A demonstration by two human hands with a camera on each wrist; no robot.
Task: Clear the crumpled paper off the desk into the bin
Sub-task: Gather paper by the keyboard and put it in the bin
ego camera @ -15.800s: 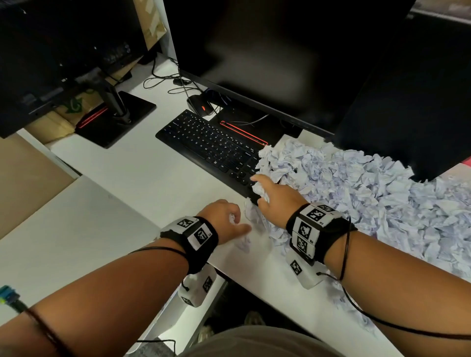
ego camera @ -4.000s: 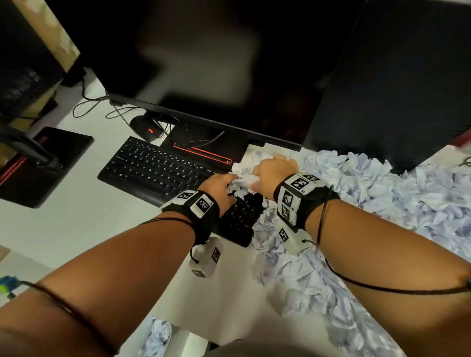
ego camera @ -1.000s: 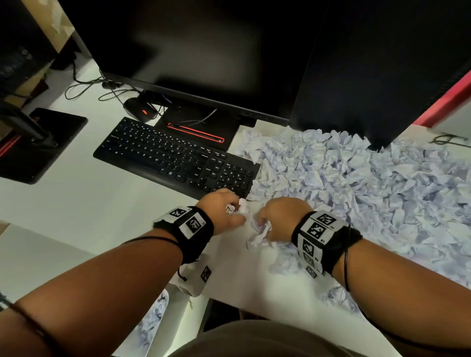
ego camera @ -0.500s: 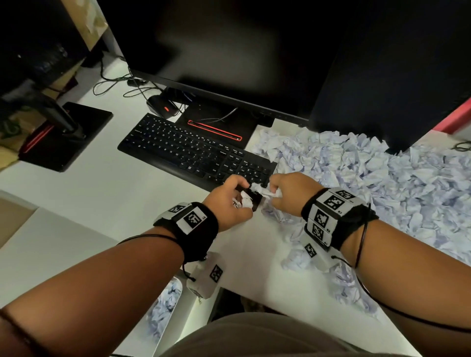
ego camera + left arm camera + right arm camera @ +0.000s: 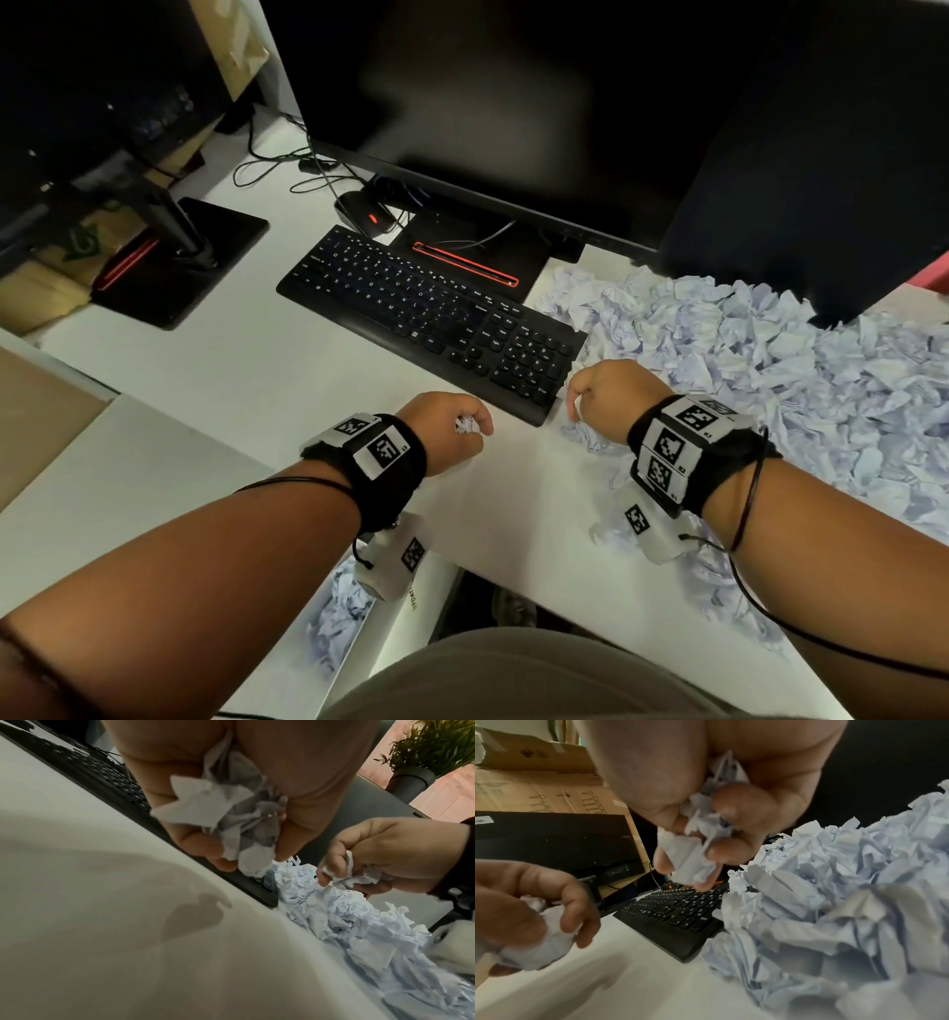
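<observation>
A large heap of crumpled pale paper point(image 5: 770, 370) covers the right half of the white desk point(image 5: 246, 380). My left hand point(image 5: 452, 429) hovers over the desk's front, fingers curled round a wad of crumpled paper point(image 5: 231, 817). My right hand point(image 5: 606, 395) is at the heap's left edge, beside the keyboard's right end, gripping another wad of crumpled paper point(image 5: 700, 841). Below the desk's front edge, under my left wrist, a bin point(image 5: 390, 622) holds crumpled paper point(image 5: 339, 611).
A black keyboard point(image 5: 426, 318) lies just beyond both hands, with a mouse point(image 5: 364, 218) and a monitor base point(image 5: 477, 252) behind it. A second monitor stand point(image 5: 179, 257) sits at the left. Cables trail at the back. A potted plant point(image 5: 424, 754) stands beyond the desk.
The two hands have drawn apart: the left has pulled back toward the desk's front edge with its wad, and the right stays at the heap's edge holding paper.
</observation>
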